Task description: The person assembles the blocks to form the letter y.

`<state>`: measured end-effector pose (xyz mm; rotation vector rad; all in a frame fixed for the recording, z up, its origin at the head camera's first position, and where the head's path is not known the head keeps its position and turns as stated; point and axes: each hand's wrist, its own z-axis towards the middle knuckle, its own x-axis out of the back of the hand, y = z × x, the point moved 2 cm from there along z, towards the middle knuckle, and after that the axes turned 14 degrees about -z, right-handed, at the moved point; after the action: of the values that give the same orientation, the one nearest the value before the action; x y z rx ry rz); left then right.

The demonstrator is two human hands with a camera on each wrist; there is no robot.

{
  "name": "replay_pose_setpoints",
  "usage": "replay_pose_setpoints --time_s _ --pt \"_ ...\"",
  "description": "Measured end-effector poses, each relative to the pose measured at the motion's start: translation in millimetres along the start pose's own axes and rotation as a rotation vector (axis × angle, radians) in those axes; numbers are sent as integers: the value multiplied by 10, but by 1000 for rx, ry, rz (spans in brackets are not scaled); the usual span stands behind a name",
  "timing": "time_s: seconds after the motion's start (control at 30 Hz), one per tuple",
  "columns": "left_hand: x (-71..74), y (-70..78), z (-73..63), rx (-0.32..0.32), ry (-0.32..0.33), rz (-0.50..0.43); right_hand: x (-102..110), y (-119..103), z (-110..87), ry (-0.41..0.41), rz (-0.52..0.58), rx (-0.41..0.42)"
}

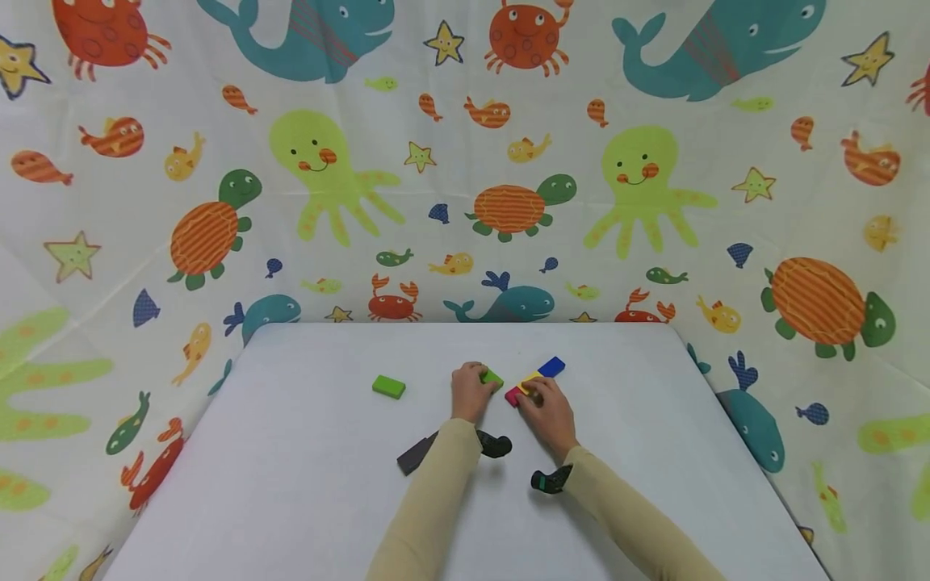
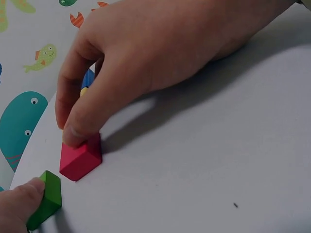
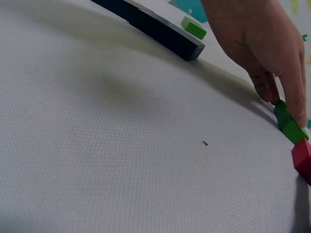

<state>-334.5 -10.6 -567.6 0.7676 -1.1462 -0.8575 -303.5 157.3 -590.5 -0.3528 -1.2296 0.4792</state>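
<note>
In the head view my left hand (image 1: 471,393) pinches a small green block (image 1: 492,378) between thumb and fingers. Only the thumb of that hand shows in the left wrist view, pressed to the green block (image 2: 52,199). My right hand (image 1: 550,413) bends over a row of blocks, thumb and finger at the red block (image 1: 512,396). Behind the red block come a yellow block (image 1: 534,375), partly hidden by fingers, and a blue block (image 1: 552,366). A narrow gap separates the green block from the red block (image 2: 80,162) in the left wrist view.
Another green block (image 1: 388,386) lies to the left on the white table (image 1: 291,484). Two dark blocks (image 3: 165,34) sit end to end, partly under the left sleeve (image 1: 429,500) in the head view. A sea-animal printed cloth (image 1: 450,177) hangs behind the table.
</note>
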Motion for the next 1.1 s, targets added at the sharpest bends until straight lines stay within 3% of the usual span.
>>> replay_pose_setpoints --time_s 0.63,0.87,1.1 --pt "-90 82 -15 29 -106 35 -28 -5 22 -21 -23 -18" --pt "-68 152 -49 10 -119 31 -17 -9 6 -20 -27 -26" --pt "-53 187 -51 37 -128 22 -12 -7 10 -16 -25 -21"
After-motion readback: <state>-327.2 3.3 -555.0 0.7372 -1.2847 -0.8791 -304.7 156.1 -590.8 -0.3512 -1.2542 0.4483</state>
